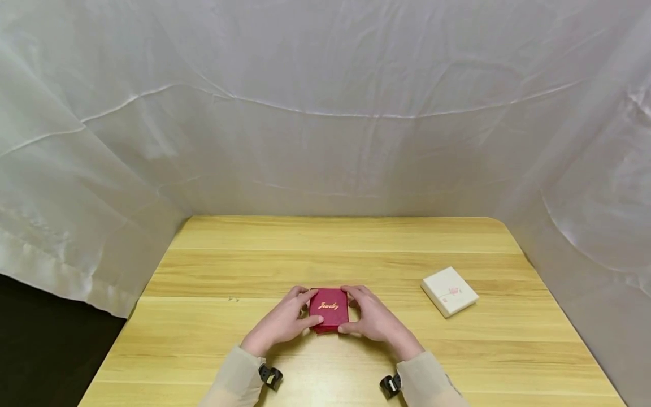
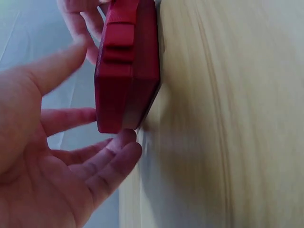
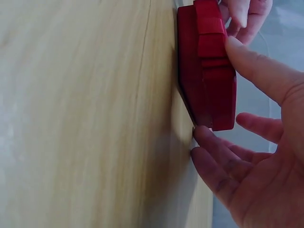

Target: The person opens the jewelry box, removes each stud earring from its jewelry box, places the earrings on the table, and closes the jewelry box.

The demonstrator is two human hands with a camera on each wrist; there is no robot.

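A small red jewelry box (image 1: 328,298), with gold "Jewelry" lettering on its lid, sits on the table near the middle. A red ribbon bow (image 2: 120,34) runs along its near side. At its left edge my left hand (image 1: 286,319) holds it, index finger at the far corner and thumb over the near corner. My right hand (image 1: 375,318) mirrors this on the right edge, with the thumb against the lid by the bow in the right wrist view. The lower fingers of both hands extend low beside the box, close to the tabletop.
A white square box (image 1: 447,285) with a pink flower print lies turned at an angle on the right of the wooden table (image 1: 229,265). Pale cloth (image 1: 325,152) hangs behind the table and along its sides. A dark area (image 1: 46,339) shows at the lower left.
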